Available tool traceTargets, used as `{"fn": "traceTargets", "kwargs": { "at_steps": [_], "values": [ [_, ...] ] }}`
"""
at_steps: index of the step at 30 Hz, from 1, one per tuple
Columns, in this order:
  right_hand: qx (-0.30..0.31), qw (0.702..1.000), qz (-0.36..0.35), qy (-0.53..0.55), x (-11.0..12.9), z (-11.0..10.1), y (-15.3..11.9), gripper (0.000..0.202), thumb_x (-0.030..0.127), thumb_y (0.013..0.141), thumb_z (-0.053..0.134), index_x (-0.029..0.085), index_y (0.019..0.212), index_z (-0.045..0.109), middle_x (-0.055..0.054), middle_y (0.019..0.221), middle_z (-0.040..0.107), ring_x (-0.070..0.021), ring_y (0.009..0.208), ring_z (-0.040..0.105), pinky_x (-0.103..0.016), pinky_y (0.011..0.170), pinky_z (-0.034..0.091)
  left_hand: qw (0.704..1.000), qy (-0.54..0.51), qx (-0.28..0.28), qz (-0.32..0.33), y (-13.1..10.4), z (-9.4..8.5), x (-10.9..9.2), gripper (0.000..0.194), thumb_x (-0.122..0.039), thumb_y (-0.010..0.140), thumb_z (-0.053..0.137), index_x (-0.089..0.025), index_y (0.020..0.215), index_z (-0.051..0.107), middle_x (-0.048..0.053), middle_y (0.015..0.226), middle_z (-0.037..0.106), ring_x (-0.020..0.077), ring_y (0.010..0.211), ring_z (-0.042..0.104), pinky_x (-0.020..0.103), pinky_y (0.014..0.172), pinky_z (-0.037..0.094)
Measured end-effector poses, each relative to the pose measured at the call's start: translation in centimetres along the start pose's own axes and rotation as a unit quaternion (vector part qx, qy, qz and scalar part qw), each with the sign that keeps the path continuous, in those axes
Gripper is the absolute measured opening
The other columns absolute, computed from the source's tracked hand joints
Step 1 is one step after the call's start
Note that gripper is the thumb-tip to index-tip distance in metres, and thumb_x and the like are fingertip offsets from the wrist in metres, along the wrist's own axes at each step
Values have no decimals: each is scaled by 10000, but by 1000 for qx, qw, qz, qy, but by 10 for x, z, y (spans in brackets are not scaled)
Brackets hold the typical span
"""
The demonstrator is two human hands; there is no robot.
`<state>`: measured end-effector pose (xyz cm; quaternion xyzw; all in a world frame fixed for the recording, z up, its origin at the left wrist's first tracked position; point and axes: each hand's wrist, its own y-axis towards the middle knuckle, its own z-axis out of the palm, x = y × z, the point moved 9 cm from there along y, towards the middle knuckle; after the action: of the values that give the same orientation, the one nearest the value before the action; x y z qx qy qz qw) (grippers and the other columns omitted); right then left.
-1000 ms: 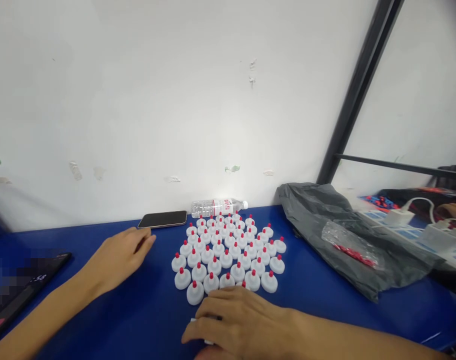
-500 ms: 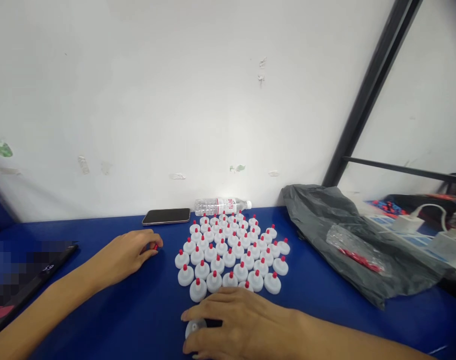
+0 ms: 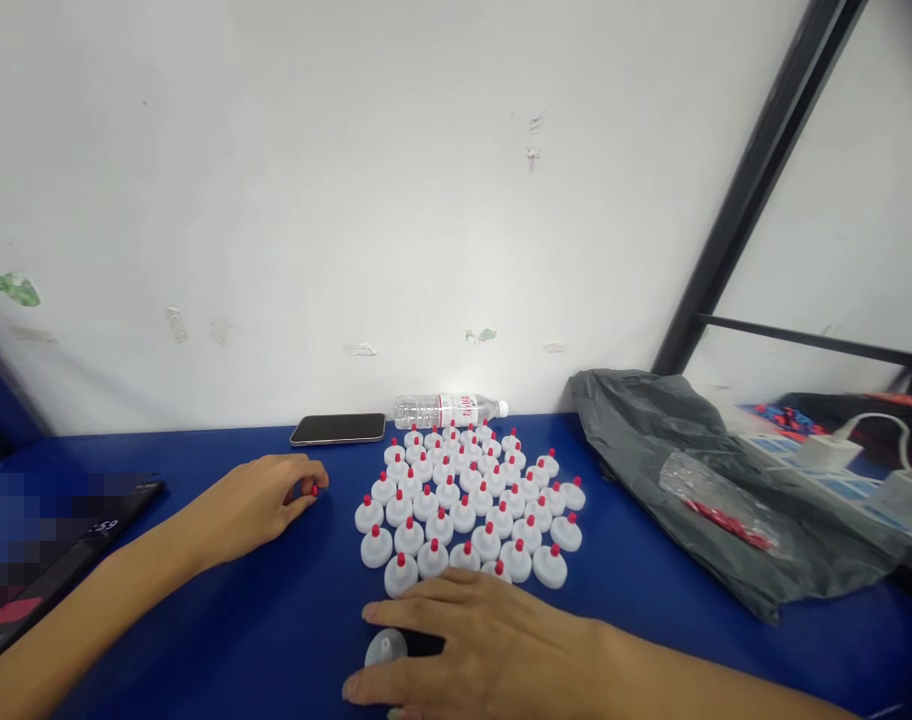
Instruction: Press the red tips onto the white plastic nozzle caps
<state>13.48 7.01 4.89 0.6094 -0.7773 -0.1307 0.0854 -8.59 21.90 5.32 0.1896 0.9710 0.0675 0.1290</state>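
Note:
My left hand (image 3: pixel 272 503) is above the blue table on the left, its thumb and fingers pinched on a small red cap (image 3: pixel 315 490), mostly hidden. My right hand (image 3: pixel 478 640) is low at the front, thumb and index finger spread on either side of a white round lid (image 3: pixel 386 648) with a pale nozzle and no red tip. That lid sits on the table between the fingers. Beyond the right hand stand several white lids (image 3: pixel 486 541), upright in a cluster, each with a red tip. The right hand partly covers the nearest ones.
Behind the lids lie a clear water bottle (image 3: pixel 450 410) and a phone (image 3: pixel 338 429) by the wall. A grey plastic bag (image 3: pixel 651 440) on the right carries a clear pouch of red pieces (image 3: pixel 726 520). Chargers (image 3: pixel 827 452) are at far right; a tablet (image 3: pixel 118 520) lies left.
My right thumb and index finger have spread farther apart around the lid. My left hand keeps its pinch on the red cap. The whole view has shifted slightly.

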Motion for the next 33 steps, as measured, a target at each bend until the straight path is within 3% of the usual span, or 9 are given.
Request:
{"fn": "traceTargets", "kwargs": {
  "at_steps": [5, 10, 14, 19, 22, 25, 28, 33],
  "values": [
    [14, 1000, 2, -8, 0, 0, -1, 395, 480, 1178, 386, 354, 1460, 633, -16, 1560, 633, -151, 1277, 709, -299, 1099, 563, 1000, 8, 23, -4, -1, 1, -1, 246, -412, 918, 570, -306, 993, 779, 41, 924, 807, 271, 815, 742, 341, 702, 492],
    [6, 1000, 6, 9, -1, 1, -2, 336, 471, 1172, 421, 317, 1325, 676, 10, 1536, 636, -154, 1240, 708, -317, 1112, 556, 999, 15, 31, -18, -2, 0, -2, 379, -528, 991, 476, -293, 1063, 764, 68, 1061, 820, 303, 960, 750, 371, 807, 506],
    [-17, 999, 27, 31, -4, 1, -3, 246, 442, 1140, 523, 272, 1229, 677, -27, 1321, 692, -150, 1070, 724, -284, 1005, 588, 999, 16, 38, -17, -1, 3, -2, 370, -536, 991, 465, -296, 960, 746, 52, 1016, 810, 286, 939, 739, 354, 798, 491],
    [-29, 998, 40, 40, -6, 0, -3, 214, 427, 1082, 640, 230, 1149, 690, -40, 1151, 664, -146, 923, 691, -246, 892, 593, 998, 31, 45, -19, -2, 3, 0, 242, -418, 948, 514, -288, 861, 699, 29, 895, 781, 260, 818, 715, 333, 693, 441],
    [-27, 998, 42, 40, -6, -1, -3, 235, 420, 1091, 624, 230, 1203, 705, -33, 1128, 673, -157, 934, 692, -261, 920, 591, 998, 36, 43, -18, -2, 1, -1, 212, -391, 925, 526, -287, 851, 695, 26, 868, 777, 257, 786, 713, 332, 664, 436],
    [-24, 999, 39, 25, -5, -3, -3, 354, 428, 1106, 593, 210, 1378, 652, -43, 1179, 701, -188, 1044, 702, -288, 992, 583, 998, 44, 32, -22, -2, -2, -3, 244, -427, 936, 516, -291, 892, 713, 34, 881, 778, 268, 799, 722, 344, 679, 456],
    [-20, 999, 31, 23, -4, -4, -2, 404, 416, 1118, 569, 194, 1454, 605, -48, 1248, 709, -196, 1116, 699, -298, 1026, 574, 998, 53, 10, -26, -2, -6, -6, 335, -484, 966, 466, -278, 948, 730, 68, 1007, 776, 292, 863, 735, 380, 737, 491],
    [-33, 998, 36, 37, -7, -7, -4, 290, 404, 1127, 552, 235, 1329, 674, -30, 1305, 700, -176, 1113, 703, -289, 997, 577, 998, 52, -42, -9, -6, -14, -25, 469, -547, 1019, 373, -262, 1115, 732, 114, 1297, 676, 275, 875, 727, 409, 766, 517]
  ]
}}
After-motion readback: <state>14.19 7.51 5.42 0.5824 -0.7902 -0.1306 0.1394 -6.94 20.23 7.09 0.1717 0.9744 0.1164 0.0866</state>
